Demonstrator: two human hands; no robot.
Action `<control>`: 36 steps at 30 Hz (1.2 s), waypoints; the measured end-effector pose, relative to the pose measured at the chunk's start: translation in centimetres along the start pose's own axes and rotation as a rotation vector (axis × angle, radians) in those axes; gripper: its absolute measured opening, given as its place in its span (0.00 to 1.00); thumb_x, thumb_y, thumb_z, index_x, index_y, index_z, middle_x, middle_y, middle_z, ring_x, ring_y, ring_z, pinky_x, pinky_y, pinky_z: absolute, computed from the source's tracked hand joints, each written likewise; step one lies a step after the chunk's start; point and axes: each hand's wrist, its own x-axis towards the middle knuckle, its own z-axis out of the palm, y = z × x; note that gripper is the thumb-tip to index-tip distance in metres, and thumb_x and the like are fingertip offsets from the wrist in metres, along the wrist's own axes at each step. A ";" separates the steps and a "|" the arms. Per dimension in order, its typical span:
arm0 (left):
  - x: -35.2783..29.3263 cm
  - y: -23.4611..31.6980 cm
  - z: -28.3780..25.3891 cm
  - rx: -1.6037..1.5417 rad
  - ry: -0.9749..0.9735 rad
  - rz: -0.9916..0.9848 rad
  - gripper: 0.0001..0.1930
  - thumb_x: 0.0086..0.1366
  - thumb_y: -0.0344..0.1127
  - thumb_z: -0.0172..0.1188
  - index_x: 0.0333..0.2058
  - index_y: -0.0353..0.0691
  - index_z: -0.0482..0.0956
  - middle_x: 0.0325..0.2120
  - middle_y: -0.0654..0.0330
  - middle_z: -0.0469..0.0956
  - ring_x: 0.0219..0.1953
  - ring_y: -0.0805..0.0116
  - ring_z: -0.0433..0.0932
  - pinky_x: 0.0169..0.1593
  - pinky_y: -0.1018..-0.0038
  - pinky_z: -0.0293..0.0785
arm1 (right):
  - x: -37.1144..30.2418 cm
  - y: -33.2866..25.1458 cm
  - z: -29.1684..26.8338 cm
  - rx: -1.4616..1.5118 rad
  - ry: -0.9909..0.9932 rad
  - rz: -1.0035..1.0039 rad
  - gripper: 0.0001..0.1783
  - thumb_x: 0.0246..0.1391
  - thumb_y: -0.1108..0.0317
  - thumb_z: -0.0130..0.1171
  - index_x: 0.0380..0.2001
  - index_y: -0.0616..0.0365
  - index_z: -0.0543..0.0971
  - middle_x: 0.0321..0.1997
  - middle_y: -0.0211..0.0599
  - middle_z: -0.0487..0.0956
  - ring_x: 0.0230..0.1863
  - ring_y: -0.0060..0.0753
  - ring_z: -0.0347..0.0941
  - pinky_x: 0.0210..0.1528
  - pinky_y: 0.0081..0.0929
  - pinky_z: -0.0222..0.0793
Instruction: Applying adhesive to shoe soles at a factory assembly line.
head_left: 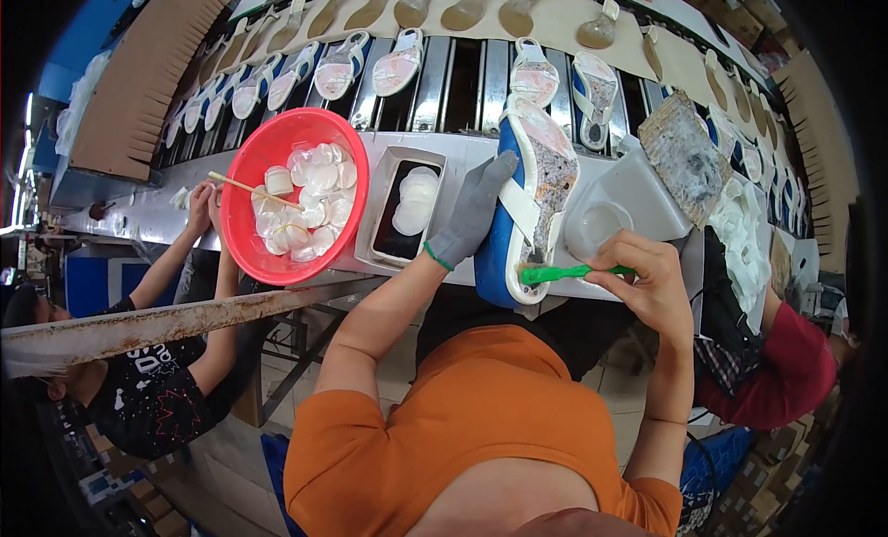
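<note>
My left hand (470,209), in a grey glove with a green cuff, grips a wedge sandal (495,250) by its side. The sandal has a blue sole, white straps and a bare, speckled footbed, and it stands tilted with its heel toward me. My bare right hand (647,276) pinches the handle of a green toothbrush (555,272). The brush's head is over the heel end of the footbed and seems to touch it. Just beyond my right hand is a translucent round cup (595,230) on a grey tray (655,190).
Left of the sandal are a white box (370,213) with whitish discs and a red bowl (242,181) of clear discs with a stick. Beyond, a roller conveyor (470,79) carries several sandals and insoles (464,14). A stained block (686,162) lies right. Co-workers (153,370) sit at both sides.
</note>
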 end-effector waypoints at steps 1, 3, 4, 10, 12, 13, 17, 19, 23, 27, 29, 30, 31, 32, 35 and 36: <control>0.4 -0.8 -0.4 -0.017 -0.021 -0.013 0.31 0.65 0.57 0.48 0.49 0.29 0.71 0.37 0.57 0.77 0.37 0.74 0.76 0.41 0.77 0.72 | 0.1 0.0 -0.1 -0.013 -0.021 -0.021 0.07 0.43 0.72 0.68 0.26 0.60 0.79 0.25 0.30 0.77 0.23 0.28 0.73 0.20 0.22 0.63; 0.7 -1.1 -0.3 -0.054 -0.042 -0.032 0.32 0.65 0.58 0.49 0.49 0.29 0.72 0.37 0.56 0.77 0.36 0.73 0.77 0.40 0.77 0.73 | 0.4 0.1 -0.2 -0.022 -0.044 -0.044 0.07 0.43 0.72 0.68 0.26 0.60 0.79 0.25 0.30 0.77 0.23 0.28 0.73 0.20 0.22 0.63; 0.8 -1.3 -0.4 -0.052 -0.037 -0.031 0.32 0.65 0.58 0.49 0.49 0.29 0.72 0.37 0.56 0.77 0.36 0.73 0.77 0.40 0.77 0.73 | 0.6 0.2 -0.3 -0.017 -0.070 -0.056 0.08 0.42 0.71 0.68 0.25 0.60 0.79 0.25 0.31 0.77 0.23 0.29 0.73 0.21 0.23 0.63; 1.0 -1.6 -0.1 -0.095 -0.161 -0.230 0.32 0.65 0.58 0.48 0.49 0.30 0.73 0.39 0.54 0.78 0.38 0.70 0.79 0.43 0.75 0.75 | 2.9 -0.3 -1.1 -0.042 -0.189 -0.096 0.09 0.40 0.69 0.69 0.25 0.58 0.78 0.25 0.32 0.75 0.23 0.37 0.72 0.24 0.28 0.63; 0.9 -1.8 -0.3 -0.105 -0.173 -0.257 0.32 0.65 0.58 0.48 0.50 0.32 0.73 0.40 0.53 0.78 0.39 0.69 0.79 0.44 0.74 0.76 | 3.9 -0.7 -1.3 -0.062 -0.231 -0.105 0.10 0.40 0.68 0.69 0.24 0.57 0.78 0.25 0.33 0.75 0.25 0.39 0.72 0.26 0.30 0.64; 1.1 -2.7 -0.6 -0.137 -0.216 -0.297 0.31 0.65 0.58 0.48 0.51 0.32 0.72 0.41 0.53 0.78 0.39 0.68 0.79 0.43 0.74 0.76 | 4.3 -1.1 -1.3 -0.099 -0.259 -0.116 0.10 0.39 0.68 0.69 0.24 0.57 0.77 0.26 0.33 0.75 0.26 0.40 0.72 0.27 0.32 0.63; 0.4 -1.7 0.2 -0.209 -0.308 -0.413 0.29 0.67 0.56 0.47 0.55 0.37 0.69 0.45 0.54 0.77 0.43 0.67 0.79 0.47 0.74 0.76 | 6.0 -1.5 -1.2 -0.112 -0.344 -0.142 0.10 0.38 0.67 0.68 0.24 0.56 0.77 0.27 0.32 0.76 0.31 0.43 0.73 0.31 0.36 0.63; 0.2 -1.9 0.1 -0.302 -0.343 -0.501 0.23 0.72 0.47 0.45 0.57 0.38 0.67 0.48 0.53 0.75 0.48 0.68 0.77 0.52 0.75 0.75 | 6.9 -1.5 -1.0 -0.073 -0.373 -0.174 0.09 0.38 0.67 0.68 0.24 0.55 0.77 0.27 0.32 0.77 0.31 0.43 0.73 0.31 0.36 0.63; -0.2 -4.0 -0.9 -0.018 -0.555 -0.160 0.18 0.74 0.37 0.42 0.59 0.39 0.64 0.52 0.54 0.71 0.51 0.70 0.75 0.51 0.75 0.75 | 9.2 -3.2 -1.1 -0.192 -0.499 -0.229 0.10 0.37 0.68 0.69 0.24 0.55 0.78 0.26 0.30 0.77 0.30 0.41 0.74 0.31 0.36 0.64; -0.7 -4.1 -0.5 -0.184 -0.488 -0.428 0.19 0.73 0.36 0.43 0.59 0.36 0.64 0.50 0.52 0.73 0.51 0.69 0.75 0.50 0.76 0.76 | 10.9 -3.7 -0.8 -0.231 -0.610 -0.282 0.10 0.36 0.66 0.69 0.23 0.55 0.78 0.25 0.30 0.77 0.30 0.38 0.75 0.31 0.36 0.64; -0.8 -4.8 -0.5 -0.206 -0.480 -0.432 0.19 0.73 0.37 0.43 0.59 0.36 0.64 0.50 0.52 0.73 0.51 0.69 0.75 0.50 0.76 0.76 | 11.5 -4.0 -0.5 -0.251 -0.641 -0.284 0.10 0.36 0.67 0.69 0.22 0.55 0.78 0.24 0.29 0.77 0.30 0.38 0.75 0.31 0.36 0.64; -0.6 -5.2 -0.4 -0.227 -0.473 -0.434 0.19 0.73 0.37 0.43 0.59 0.36 0.64 0.50 0.52 0.73 0.51 0.69 0.75 0.50 0.76 0.76 | 11.7 -4.2 -0.4 -0.273 -0.674 -0.287 0.09 0.35 0.68 0.69 0.22 0.55 0.78 0.24 0.29 0.76 0.30 0.38 0.75 0.31 0.36 0.65; -0.5 -5.6 -0.3 -0.249 -0.466 -0.436 0.19 0.73 0.37 0.43 0.59 0.36 0.64 0.50 0.52 0.73 0.51 0.69 0.75 0.51 0.76 0.76 | 12.0 -4.4 -0.3 -0.270 -0.673 -0.283 0.09 0.35 0.68 0.69 0.22 0.55 0.78 0.24 0.29 0.76 0.30 0.38 0.75 0.31 0.36 0.65; -0.7 -5.8 -0.7 -0.271 -0.457 -0.440 0.19 0.73 0.37 0.43 0.59 0.36 0.64 0.50 0.53 0.73 0.51 0.69 0.75 0.51 0.76 0.76 | 12.4 -4.7 -0.2 -0.300 -0.729 -0.260 0.09 0.35 0.70 0.68 0.21 0.55 0.77 0.24 0.30 0.76 0.30 0.38 0.75 0.31 0.36 0.65; -1.0 -6.8 -1.0 -0.335 -0.431 -0.450 0.20 0.73 0.38 0.44 0.58 0.36 0.64 0.49 0.53 0.73 0.51 0.69 0.75 0.51 0.76 0.76 | 12.8 -5.5 0.2 -0.335 -0.798 -0.259 0.08 0.34 0.72 0.67 0.20 0.57 0.77 0.24 0.32 0.76 0.31 0.39 0.75 0.31 0.37 0.66; -1.2 -7.0 -1.3 -0.358 -0.423 -0.453 0.20 0.73 0.38 0.44 0.58 0.36 0.64 0.49 0.53 0.73 0.51 0.69 0.75 0.51 0.76 0.76 | 12.9 -5.8 0.3 -0.345 -0.811 -0.284 0.08 0.34 0.72 0.67 0.19 0.58 0.76 0.24 0.33 0.77 0.31 0.40 0.76 0.31 0.37 0.66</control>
